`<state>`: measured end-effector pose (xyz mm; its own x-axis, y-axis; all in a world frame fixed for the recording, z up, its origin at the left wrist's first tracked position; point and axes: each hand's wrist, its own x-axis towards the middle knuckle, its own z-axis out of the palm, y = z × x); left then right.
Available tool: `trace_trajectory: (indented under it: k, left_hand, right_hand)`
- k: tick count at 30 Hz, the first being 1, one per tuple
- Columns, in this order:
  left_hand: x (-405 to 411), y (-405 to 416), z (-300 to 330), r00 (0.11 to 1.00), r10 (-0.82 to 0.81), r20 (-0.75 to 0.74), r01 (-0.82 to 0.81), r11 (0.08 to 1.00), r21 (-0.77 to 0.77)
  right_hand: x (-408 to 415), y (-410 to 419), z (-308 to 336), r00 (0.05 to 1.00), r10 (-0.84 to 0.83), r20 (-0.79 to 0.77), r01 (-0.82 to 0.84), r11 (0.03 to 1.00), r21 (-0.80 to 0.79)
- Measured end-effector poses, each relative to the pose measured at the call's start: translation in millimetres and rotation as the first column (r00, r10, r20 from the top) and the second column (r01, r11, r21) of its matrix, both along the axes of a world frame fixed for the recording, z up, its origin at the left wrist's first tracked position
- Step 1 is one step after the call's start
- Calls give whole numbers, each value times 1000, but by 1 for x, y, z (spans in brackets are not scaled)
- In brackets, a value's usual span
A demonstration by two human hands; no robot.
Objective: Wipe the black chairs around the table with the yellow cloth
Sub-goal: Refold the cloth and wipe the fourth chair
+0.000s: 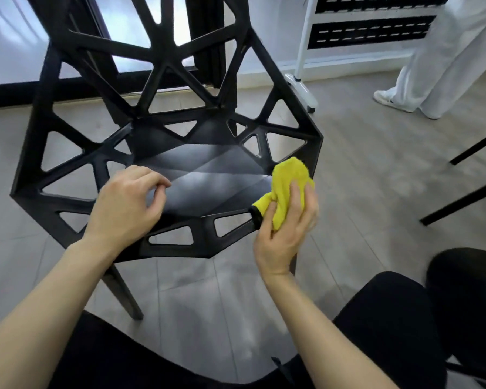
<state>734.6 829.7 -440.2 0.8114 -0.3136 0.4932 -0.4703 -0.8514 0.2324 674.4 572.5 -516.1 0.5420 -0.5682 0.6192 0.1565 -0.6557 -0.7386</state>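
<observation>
A black chair (169, 130) with a web of triangular cut-outs stands in front of me, its seat facing me. My right hand (288, 228) grips the bunched yellow cloth (285, 183), which has a black trim at one corner, against the seat's front right edge. My left hand (127, 203) hovers over the seat's front left part with fingers loosely curled and nothing in them.
A person in white trousers (438, 60) stands at the upper right beside a white wheeled stand (303, 51). Black table legs (466, 197) slant in from the right. Another dark chair (472, 293) sits at the lower right. Grey floor surrounds the chair.
</observation>
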Motion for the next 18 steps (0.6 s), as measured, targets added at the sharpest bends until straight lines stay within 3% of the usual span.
trace_trajectory:
  k: [2, 5, 7, 10, 12, 14, 16, 18]
  left_hand:
    - [-2, 14, -2, 1000, 18, 23, -18, 1000, -14]
    - [-3, 43, -4, 986, 121, 118, -118, 993, -29]
    - [-2, 66, -1, 947, 212, 239, -209, 977, -41]
    - [0, 100, -1, 873, 381, 305, -387, 921, -43]
    - [3, 116, 0, 822, 542, 172, -530, 840, -117]
    - [9, 119, 3, 776, 614, -146, -626, 723, -292]
    - [15, 113, 3, 734, 551, -397, -679, 615, -400]
    - [17, 99, -3, 761, 467, -450, -648, 560, -516]
  right_hand:
    - [-24, 47, -11, 966, 259, 17, -244, 929, -279]
    - [-37, 95, -20, 833, 546, -93, -474, 616, -629]
    - [-29, 100, -19, 805, 579, -127, -480, 511, -713]
    - [-15, 71, -15, 781, 608, -143, -489, 452, -746]
    - [-10, 50, -11, 782, 603, -157, -501, 458, -734]
    - [-6, 39, -6, 782, 595, -187, -528, 472, -706]
    - [0, 33, -3, 787, 582, -203, -541, 494, -681]
    - [4, 23, -2, 815, 545, -197, -529, 560, -638]
